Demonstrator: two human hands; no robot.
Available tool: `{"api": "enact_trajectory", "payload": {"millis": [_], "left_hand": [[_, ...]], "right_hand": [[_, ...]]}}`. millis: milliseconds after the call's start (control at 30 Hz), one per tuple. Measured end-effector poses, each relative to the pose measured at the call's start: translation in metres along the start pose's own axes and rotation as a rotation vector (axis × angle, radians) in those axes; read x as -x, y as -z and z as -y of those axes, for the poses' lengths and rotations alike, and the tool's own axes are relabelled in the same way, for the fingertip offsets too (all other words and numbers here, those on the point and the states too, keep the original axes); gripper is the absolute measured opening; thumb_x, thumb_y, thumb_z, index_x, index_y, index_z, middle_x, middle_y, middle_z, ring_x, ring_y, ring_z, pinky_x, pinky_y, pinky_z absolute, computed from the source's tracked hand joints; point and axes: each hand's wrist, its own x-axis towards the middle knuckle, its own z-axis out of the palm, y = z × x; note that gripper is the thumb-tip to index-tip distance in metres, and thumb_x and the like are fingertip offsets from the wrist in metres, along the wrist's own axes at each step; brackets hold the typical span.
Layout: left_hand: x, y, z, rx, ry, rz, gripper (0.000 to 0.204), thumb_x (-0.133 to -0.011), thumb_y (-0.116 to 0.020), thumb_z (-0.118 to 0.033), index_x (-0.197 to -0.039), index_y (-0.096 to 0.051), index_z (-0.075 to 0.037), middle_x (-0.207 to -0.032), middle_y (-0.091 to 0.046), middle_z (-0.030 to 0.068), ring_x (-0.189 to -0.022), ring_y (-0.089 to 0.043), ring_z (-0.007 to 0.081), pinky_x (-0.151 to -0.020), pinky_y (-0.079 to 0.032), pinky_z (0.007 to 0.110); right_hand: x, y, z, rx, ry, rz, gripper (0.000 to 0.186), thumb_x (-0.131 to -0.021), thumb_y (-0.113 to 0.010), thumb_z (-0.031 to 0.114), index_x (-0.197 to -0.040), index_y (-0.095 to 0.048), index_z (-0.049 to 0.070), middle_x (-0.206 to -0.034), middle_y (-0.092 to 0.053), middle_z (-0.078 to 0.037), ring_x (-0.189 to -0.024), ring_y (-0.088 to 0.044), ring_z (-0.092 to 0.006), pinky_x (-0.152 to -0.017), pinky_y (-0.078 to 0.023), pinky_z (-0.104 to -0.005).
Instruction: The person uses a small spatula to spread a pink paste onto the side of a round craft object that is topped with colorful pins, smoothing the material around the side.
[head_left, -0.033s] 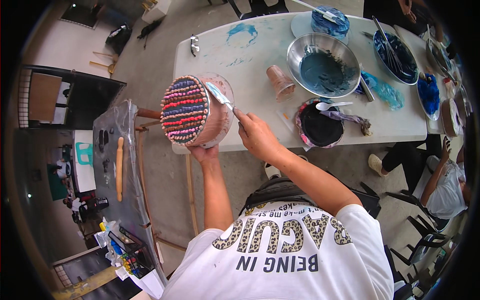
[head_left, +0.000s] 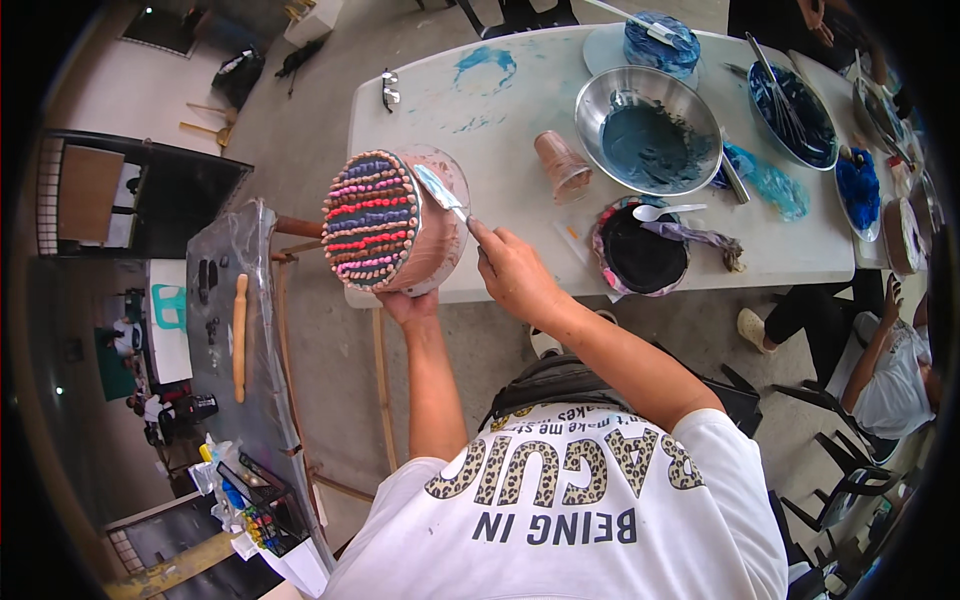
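A round cake point(head_left: 375, 222) is tipped at the table's near left edge, its top turned to the left. Rows of piped dots in pink, red, brown and dark blue cross that top; the side is smooth brown icing. Behind it shows a clear round board point(head_left: 456, 168). My left hand point(head_left: 412, 307) is under the cake's lower side, holding it, most fingers hidden. In my right hand point(head_left: 520, 278), fingers wrapped round the handle, is an icing spatula point(head_left: 438, 187). Its blade, smeared pale blue and white, lies against the brown side near the upper edge.
On the white table point(head_left: 430, 125) are a steel bowl of blue-grey icing point(head_left: 648, 140), a smeared plastic cup point(head_left: 562, 165), a dark bowl point(head_left: 640, 255) with a white spoon point(head_left: 668, 211), and a blue cake point(head_left: 660, 45). A rolling pin point(head_left: 240, 338) lies on the left table. Someone sits far right.
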Motion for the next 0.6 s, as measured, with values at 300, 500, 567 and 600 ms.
{"api": "enact_trajectory", "payload": {"millis": [300, 500, 567, 600], "left_hand": [[-0.006, 0.016, -0.01, -0.047, -0.071, -0.028, 0.06, -0.093, -0.048, -0.048, -0.137, -0.045, -0.007, -0.142, -0.046, 0.0128, -0.133, -0.041, 0.0329, -0.113, -0.032, 0.052], [0.001, 0.007, -0.008, -0.003, -0.032, -0.029, 0.06, -0.094, -0.048, -0.048, -0.137, -0.045, -0.007, -0.141, -0.046, 0.0129, -0.132, -0.042, 0.0329, -0.112, -0.033, 0.052], [0.003, 0.007, -0.01, -0.023, -0.037, -0.027, 0.059, -0.094, -0.048, -0.048, -0.137, -0.045, -0.007, -0.141, -0.046, 0.0131, -0.132, -0.042, 0.033, -0.112, -0.033, 0.052], [0.003, 0.008, -0.011, -0.04, -0.045, -0.025, 0.059, -0.094, -0.047, -0.048, -0.138, -0.044, -0.008, -0.141, -0.047, 0.0133, -0.132, -0.042, 0.0331, -0.111, -0.033, 0.053]], "right_hand": [[0.035, 0.011, 0.005, -0.02, -0.127, 0.114, 0.048, -0.084, -0.055, -0.002, -0.132, -0.05, 0.001, -0.082, -0.056, -0.019, -0.075, -0.057, -0.0358, -0.069, -0.046, -0.0428], [-0.006, 0.011, -0.001, -0.089, -0.096, 0.028, 0.041, -0.085, -0.052, 0.002, -0.126, -0.053, -0.004, -0.085, -0.06, -0.023, -0.077, -0.059, -0.0385, -0.073, -0.047, -0.0429], [-0.01, 0.007, 0.0, -0.131, -0.11, 0.01, 0.038, -0.085, -0.051, 0.003, -0.121, -0.056, -0.007, -0.087, -0.062, -0.026, -0.079, -0.06, -0.0396, -0.074, -0.047, -0.0431], [-0.009, 0.004, -0.001, -0.132, -0.109, 0.01, 0.038, -0.085, -0.051, 0.003, -0.121, -0.056, -0.007, -0.087, -0.062, -0.026, -0.079, -0.06, -0.0396, -0.074, -0.047, -0.0431]]}}
